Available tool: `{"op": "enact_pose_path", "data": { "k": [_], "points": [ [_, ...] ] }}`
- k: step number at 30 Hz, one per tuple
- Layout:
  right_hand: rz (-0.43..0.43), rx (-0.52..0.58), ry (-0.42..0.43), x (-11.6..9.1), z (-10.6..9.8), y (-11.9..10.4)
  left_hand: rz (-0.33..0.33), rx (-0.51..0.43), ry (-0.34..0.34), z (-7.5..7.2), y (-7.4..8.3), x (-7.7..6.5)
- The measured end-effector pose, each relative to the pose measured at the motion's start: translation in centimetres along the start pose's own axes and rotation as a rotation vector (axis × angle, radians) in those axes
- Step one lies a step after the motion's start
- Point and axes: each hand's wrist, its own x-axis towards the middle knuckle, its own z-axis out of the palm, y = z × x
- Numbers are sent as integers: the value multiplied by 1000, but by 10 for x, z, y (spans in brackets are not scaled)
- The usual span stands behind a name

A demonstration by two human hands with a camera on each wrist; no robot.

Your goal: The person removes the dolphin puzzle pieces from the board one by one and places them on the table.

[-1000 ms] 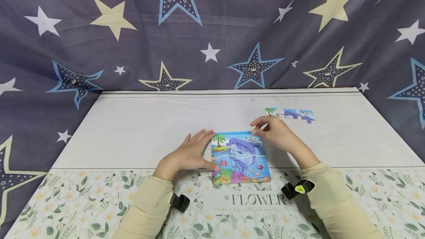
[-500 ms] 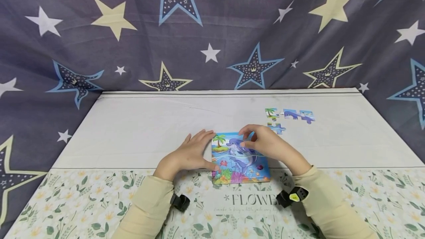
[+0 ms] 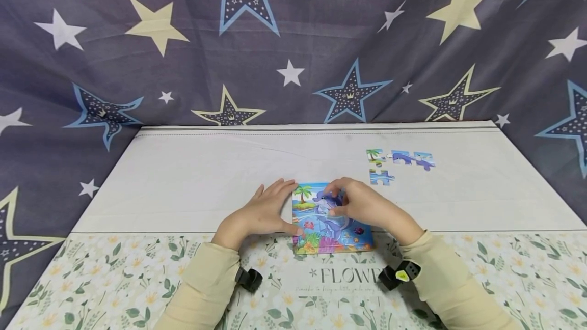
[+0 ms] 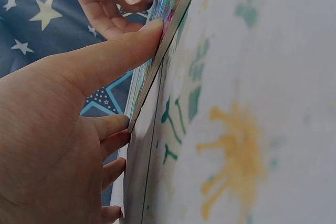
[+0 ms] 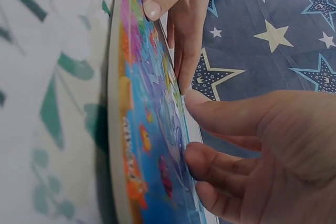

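Note:
A square dolphin jigsaw puzzle (image 3: 316, 228) lies at the middle of the table, where white cloth meets floral cloth. My left hand (image 3: 259, 213) steadies its left side: the thumb (image 4: 142, 40) presses on the front left corner, and the other fingers reach along to the far left corner. Over the dolphin's upper body is my right hand (image 3: 362, 202), its thumb (image 5: 226, 114) and bent fingers apart, with tips right at the picture's surface. No lifted piece shows between them. The hand covers the puzzle's upper right part.
Beyond the puzzle to the right lie loose jigsaw pieces: a palm tree piece (image 3: 374, 155), a dolphin head piece (image 3: 401, 157) joined to a tail piece (image 3: 424, 160), and a blue water piece (image 3: 380, 177) nearer. A star-patterned curtain (image 3: 293, 45) hangs behind the table.
My right hand has moved left and toward me, from the puzzle's far right corner to over the dolphin. The blue water piece behind it has come into view. The left hand stays put.

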Motion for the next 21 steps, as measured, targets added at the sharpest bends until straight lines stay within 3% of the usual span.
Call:
{"op": "enact_pose_path", "data": {
  "k": [7,21],
  "points": [
    [-7,-77,-20,0,4,0,1,-2,1,0,1,-1],
    [82,-163,-45,1,9,-1,8,-10,1,0,1,-1]
  ]
}}
